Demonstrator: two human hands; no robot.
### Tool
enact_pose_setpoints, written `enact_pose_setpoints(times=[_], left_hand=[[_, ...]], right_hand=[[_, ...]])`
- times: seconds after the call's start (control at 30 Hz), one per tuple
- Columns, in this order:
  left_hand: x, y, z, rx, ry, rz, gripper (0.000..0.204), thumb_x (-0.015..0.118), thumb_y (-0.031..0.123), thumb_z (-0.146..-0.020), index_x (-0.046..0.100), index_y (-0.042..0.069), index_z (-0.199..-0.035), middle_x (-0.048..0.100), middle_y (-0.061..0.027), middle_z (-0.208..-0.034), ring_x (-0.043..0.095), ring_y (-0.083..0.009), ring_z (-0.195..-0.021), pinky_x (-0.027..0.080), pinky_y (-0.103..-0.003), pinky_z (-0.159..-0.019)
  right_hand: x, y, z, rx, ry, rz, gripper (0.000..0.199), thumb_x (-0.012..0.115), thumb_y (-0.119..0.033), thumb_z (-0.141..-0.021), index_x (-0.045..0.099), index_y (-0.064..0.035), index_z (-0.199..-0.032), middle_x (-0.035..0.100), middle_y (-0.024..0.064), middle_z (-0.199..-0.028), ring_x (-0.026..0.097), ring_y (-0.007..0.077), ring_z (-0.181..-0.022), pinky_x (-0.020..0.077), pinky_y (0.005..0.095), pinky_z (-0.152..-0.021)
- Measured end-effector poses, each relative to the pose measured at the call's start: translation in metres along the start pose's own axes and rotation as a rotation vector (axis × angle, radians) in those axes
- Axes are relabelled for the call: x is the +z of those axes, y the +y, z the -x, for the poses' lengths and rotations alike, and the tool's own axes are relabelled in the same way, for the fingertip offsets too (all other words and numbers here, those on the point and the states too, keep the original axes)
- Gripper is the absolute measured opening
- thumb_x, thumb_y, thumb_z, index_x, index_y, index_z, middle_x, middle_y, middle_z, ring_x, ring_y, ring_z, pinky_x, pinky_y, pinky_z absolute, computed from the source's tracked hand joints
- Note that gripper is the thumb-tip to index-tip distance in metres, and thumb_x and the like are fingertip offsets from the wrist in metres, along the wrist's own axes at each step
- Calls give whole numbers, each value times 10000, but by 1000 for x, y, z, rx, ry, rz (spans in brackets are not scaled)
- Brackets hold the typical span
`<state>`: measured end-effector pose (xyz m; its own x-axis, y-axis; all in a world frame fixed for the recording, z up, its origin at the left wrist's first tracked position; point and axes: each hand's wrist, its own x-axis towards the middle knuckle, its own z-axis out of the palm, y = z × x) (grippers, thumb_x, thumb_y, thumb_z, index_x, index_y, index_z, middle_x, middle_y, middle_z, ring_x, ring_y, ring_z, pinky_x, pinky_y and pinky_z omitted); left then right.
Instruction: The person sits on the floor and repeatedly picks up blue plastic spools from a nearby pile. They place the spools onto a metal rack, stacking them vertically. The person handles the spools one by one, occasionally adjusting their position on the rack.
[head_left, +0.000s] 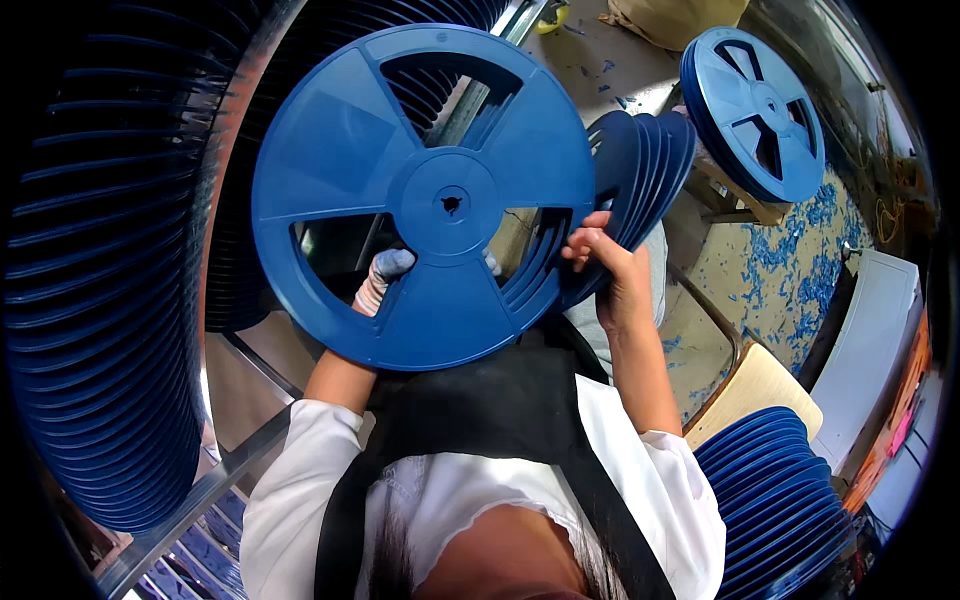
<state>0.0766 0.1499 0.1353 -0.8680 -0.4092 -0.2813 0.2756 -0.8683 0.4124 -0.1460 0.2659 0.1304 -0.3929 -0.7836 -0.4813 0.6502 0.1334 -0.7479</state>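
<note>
A large blue plastic reel [335,165], with a round hub and three wide openings, faces me at the front of several like it. My left hand [378,278], in a pale striped glove with grey fingertips, grips it through the lower left opening. Its thumb lies over a spoke, and another fingertip shows through the lower right opening. My bare right hand [612,262] is closed, fingers curled beside the reel's right rim; whatever they pinch is hidden. Just behind that hand, more blue reels [650,170] stand fanned on edge.
Long rows of blue discs [105,300] fill a metal-framed rack on the left. A reel stack [765,110] lies on a wooden stand at the far right. Another blue row [775,500] is near a wooden seat [765,395]. Blue scraps [790,260] litter the floor.
</note>
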Motion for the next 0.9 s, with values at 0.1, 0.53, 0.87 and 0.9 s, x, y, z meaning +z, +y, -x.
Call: enact_pose_setpoints(times=[0.1,0.53,0.87,0.9], left_hand=[[8,7,14,21,49,-42,722,698,353,-744,406,13,-1310,558,-175,-1111,576,-328,-1029,485,-464,-924],[11,17,40,-6,158,-126,692,686,331,-761,408,17,-1311,558,-167,-1123,577,-309,-1032,485,-454,-924],[18,40,92,-22,336,-255,669,676,315,-775,409,20,-1313,559,-161,-1133,577,-295,-1035,486,-447,-924],[26,39,105,-6,375,-271,667,675,314,-777,409,20,-1313,559,-160,-1134,577,-293,-1035,486,-446,-924]], right_hand=[[12,10,-10,88,-17,112,333,695,-189,-761,549,-12,-1002,664,119,-886,643,172,-759,449,270,-647],[59,35,-25,119,-89,11,327,737,-79,-699,554,-32,-967,621,34,-839,581,114,-746,441,245,-660],[62,34,-28,236,-71,-83,218,640,6,-714,503,-46,-876,568,51,-733,559,147,-628,456,258,-618],[58,39,-29,255,-116,-31,225,653,-2,-709,506,-53,-872,572,50,-735,558,139,-627,452,254,-612]])
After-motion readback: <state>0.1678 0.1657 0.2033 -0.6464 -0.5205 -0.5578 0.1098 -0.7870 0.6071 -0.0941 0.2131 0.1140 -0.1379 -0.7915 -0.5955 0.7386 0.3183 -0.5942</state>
